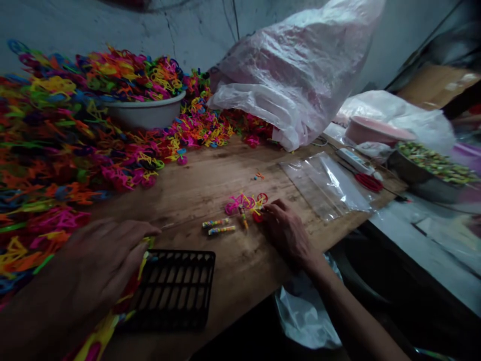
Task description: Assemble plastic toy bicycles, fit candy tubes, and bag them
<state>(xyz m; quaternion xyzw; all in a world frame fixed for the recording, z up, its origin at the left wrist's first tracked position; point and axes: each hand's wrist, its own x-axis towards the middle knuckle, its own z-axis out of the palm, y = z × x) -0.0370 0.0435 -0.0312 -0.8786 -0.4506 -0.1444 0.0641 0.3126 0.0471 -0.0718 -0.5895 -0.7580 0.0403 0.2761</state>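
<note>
While the right hand (286, 231) rests on the wooden table (210, 185) near its middle, its fingers are curled narrow, their tips touching a small pink and yellow toy bicycle (246, 203); whether they grip it cannot be told. Just left of that hand lie two small candy tubes (220, 226), side by side and flat on the wood. The left hand (99, 265) lies at the near left, palm down with fingers loosely spread, over yellow plastic pieces at the left edge of a black grid tray (175, 288); whether it holds them is hidden. A big heap of coloured toy bicycles (56, 150) covers the left side, around a white bowl (146, 113) filled with more. A large plastic bag (300, 70) slumps at the far middle, and clear flat bags (326, 185) lie to the right.
</note>
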